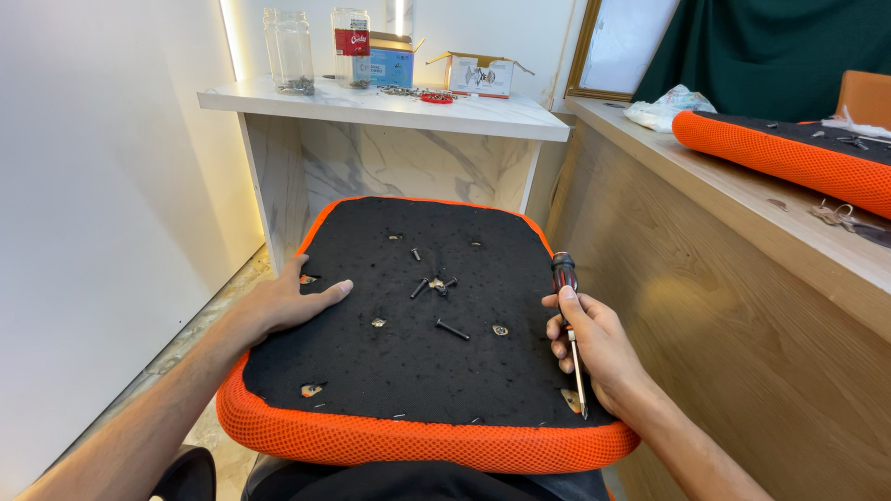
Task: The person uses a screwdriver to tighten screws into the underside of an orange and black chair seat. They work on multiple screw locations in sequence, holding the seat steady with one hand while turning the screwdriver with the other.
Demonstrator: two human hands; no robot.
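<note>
1. On the person's lap, an upturned seat cushion (418,371) is seen, its underside black fabric, its rim orange mesh.
2. The left hand (295,301) is laid flat on the cushion's left edge, fingers spread and released, nothing grasped.
3. The right hand (589,339) is clenched around a screwdriver (569,325) at the cushion's right edge; the red-and-black handle points up and away, the metal shaft points down toward the near right corner.
4. Loose black bolts are scattered on the black fabric: one long bolt (452,328) lies near the middle, between the two hands, touched by neither.
5. A small cluster of bolts (434,284) is noted just beyond it, further from the person (exact count cannot be told).
6. Several small holes in the fabric show pale metal beneath; one hole (312,390) sits near the front left corner.
7. Beyond the cushion, a white marble-patterned tabletop (501,113) carries two clear jars (290,48), a jar with a red label (351,44), and open cardboard boxes (478,74).
8. To the right, a wooden tabletop (733,190) bears a second orange-rimmed cushion (789,153) and a crumpled plastic bag (670,107).
</note>
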